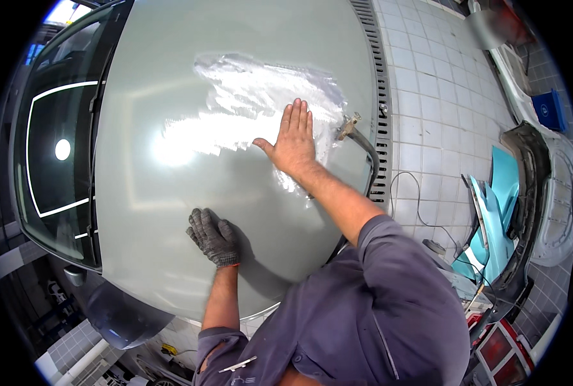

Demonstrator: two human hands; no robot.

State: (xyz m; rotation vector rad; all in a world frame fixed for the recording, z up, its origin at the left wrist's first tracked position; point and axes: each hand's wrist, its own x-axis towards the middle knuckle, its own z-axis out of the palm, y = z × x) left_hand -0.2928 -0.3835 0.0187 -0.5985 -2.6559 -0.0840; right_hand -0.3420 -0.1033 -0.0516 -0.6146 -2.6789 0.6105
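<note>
A grey-green car hood [170, 251] fills the middle, with a sanded or coated whitish patch [248, 93] across it. My right hand [294, 140] is bare and lies flat on this patch, thumb spread and fingers stretched out. My left hand [213, 237], in a dark knit glove with an orange cuff, is at the hood's lower part. Its fingers are extended with nothing in them; whether it touches the surface or hovers just over it is hard to tell. A dark hose [366, 147] with a metal end fitting [349, 127] rests at the hood's right edge, beside my right hand.
The windshield [61, 148] bounds the hood on the left. Along the right runs a slotted floor drain [378, 71], then white tiles [422, 96] with a thin cable [418, 199]. Turquoise panels [492, 206], a removed bumper [525, 161] and a blue bin [549, 110] stand farther right.
</note>
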